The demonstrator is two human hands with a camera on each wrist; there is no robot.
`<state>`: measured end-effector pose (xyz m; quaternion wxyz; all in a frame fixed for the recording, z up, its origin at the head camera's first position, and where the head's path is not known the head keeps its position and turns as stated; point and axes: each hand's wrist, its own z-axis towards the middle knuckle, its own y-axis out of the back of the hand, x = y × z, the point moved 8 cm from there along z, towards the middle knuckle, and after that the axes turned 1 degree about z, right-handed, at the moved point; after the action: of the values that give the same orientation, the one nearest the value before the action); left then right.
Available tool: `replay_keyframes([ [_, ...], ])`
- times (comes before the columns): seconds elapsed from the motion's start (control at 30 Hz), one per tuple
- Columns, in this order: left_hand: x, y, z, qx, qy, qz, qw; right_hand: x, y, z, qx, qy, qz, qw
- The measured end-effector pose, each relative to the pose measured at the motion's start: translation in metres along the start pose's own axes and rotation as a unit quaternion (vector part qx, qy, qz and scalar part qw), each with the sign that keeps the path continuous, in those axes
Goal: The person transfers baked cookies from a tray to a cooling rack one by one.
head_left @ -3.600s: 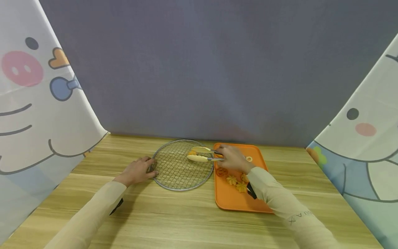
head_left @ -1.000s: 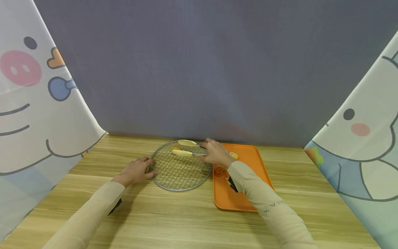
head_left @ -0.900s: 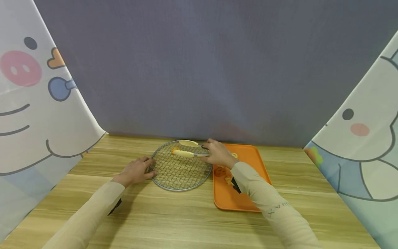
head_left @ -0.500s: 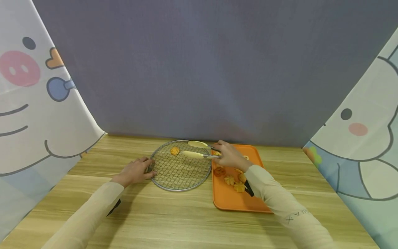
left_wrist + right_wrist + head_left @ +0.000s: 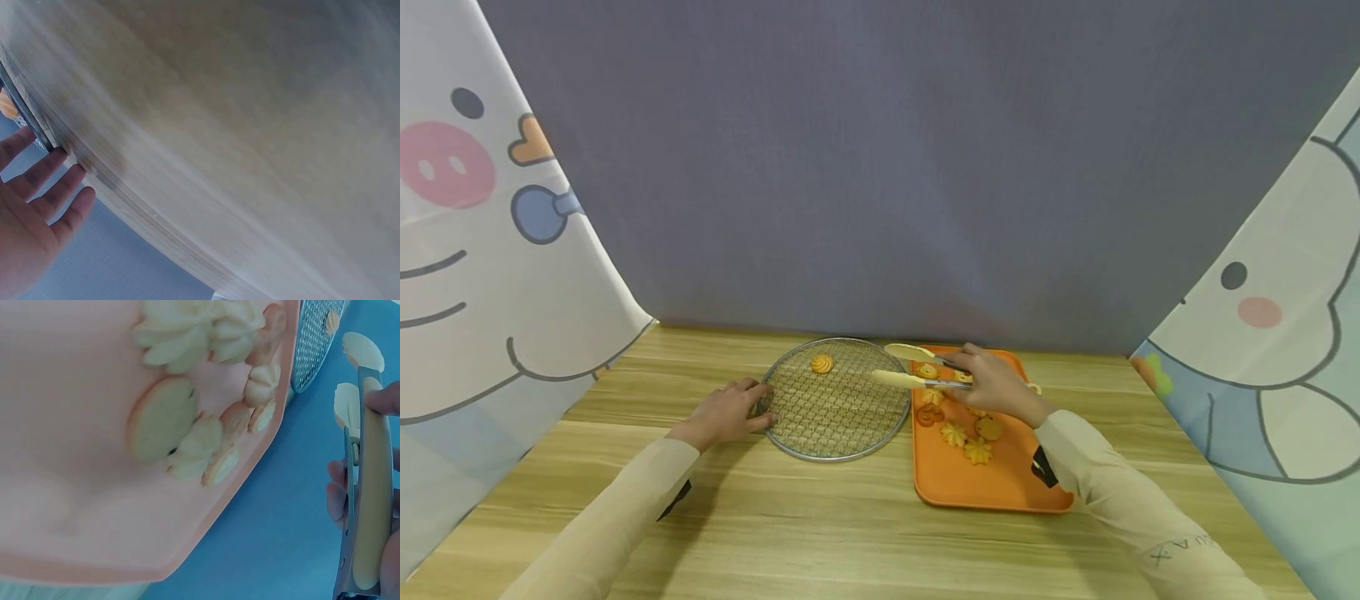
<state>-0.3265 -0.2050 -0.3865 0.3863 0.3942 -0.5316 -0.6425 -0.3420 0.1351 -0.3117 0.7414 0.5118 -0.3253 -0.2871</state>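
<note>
My right hand [image 5: 996,385] grips a pair of kitchen tongs [image 5: 373,500], whose cream tips stand apart with nothing between them. In the head view the tongs hang over the gap where the round mesh rack [image 5: 842,421] meets the orange tray [image 5: 955,487]. One swirl cookie [image 5: 822,364] rests on the rack's far left part. My left hand [image 5: 730,412] touches the rack's left rim, fingers spread and fairly straight in the left wrist view. On the tray lie flower-shaped cookies [image 5: 978,452], a round cookie [image 5: 989,427] and a reddish pretzel-shaped one [image 5: 929,415]; my right hand covers others.
Rack and tray stand side by side on a wood-grain table [image 5: 820,533]. A grey cloth wall [image 5: 880,167] rises directly behind them. Cartoon-printed panels [image 5: 1247,400] enclose the left and right sides.
The tongs carried the swirl cookie left over the rack and released it there. They have since drawn back right toward the tray, uncovering several cookies. My left hand keeps its place.
</note>
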Motion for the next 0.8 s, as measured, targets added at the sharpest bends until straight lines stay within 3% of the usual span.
replay_keyframes([
  [0.27,-0.001,-0.001,0.0,-0.003,-0.002,0.001,1.0,-0.015,0.008,-0.019,-0.027,0.01,0.001,0.9996],
  [0.8,0.0,0.0,0.0,-0.011,-0.002,-0.006,0.9999,-0.039,0.014,-0.047,-0.019,0.001,-0.007,0.9998],
])
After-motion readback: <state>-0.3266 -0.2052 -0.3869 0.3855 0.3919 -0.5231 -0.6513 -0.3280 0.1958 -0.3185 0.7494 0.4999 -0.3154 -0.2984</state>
